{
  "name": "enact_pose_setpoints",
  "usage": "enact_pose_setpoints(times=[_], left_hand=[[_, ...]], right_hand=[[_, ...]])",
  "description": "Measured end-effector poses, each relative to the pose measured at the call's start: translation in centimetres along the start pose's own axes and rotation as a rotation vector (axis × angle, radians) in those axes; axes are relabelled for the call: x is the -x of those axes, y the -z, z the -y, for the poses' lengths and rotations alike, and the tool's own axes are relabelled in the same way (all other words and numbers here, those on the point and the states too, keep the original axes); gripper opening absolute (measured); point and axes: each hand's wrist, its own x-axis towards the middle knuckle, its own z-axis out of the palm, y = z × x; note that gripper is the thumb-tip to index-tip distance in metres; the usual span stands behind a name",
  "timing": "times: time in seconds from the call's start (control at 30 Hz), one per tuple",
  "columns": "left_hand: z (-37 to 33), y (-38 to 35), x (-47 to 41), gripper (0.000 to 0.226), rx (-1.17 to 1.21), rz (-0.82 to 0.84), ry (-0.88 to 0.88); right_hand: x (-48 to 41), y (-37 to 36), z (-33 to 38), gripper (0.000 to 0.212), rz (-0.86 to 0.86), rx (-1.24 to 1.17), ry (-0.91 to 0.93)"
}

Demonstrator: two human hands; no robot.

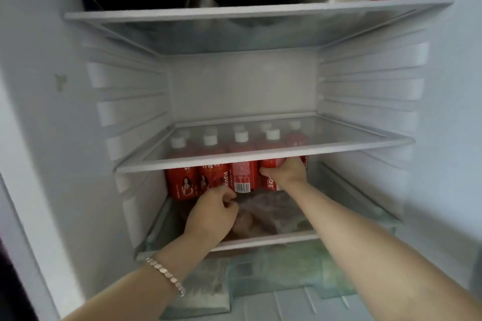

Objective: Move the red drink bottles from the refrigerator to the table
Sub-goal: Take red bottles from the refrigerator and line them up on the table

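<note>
Several red drink bottles (182, 180) with white caps stand in rows on a lower refrigerator shelf, seen partly through the glass shelf (260, 156) above them. My right hand (284, 172) grips the front right bottle (270, 181) around its body. My left hand (214, 214) is lower and to the left, in front of the bottom of the bottle with the barcode label (242, 177). Its fingers are curled and nothing shows inside them. A bracelet sits on my left wrist.
The middle shelf space above the bottles is bare. The top shelf (234, 14) carries dark round items and bagged food. A wrapped package (273, 214) lies in front of the bottles. A crisper drawer (260, 281) sits below, and ribbed walls close in both sides.
</note>
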Motion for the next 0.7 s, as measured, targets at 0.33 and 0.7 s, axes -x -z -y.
enact_pose_setpoints(times=[0.33, 0.7], left_hand=[[-4.9, 0.0, 3.0, 0.053, 0.149, -0.021, -0.138], [-9.0, 2.9, 3.5, 0.033, -0.135, -0.067, -0.129]], right_hand=[[9.8, 2.3, -1.7, 0.095, -0.145, -0.097, 0.113], [14.3, 2.5, -0.6, 0.081, 0.251, -0.121, 0.269]])
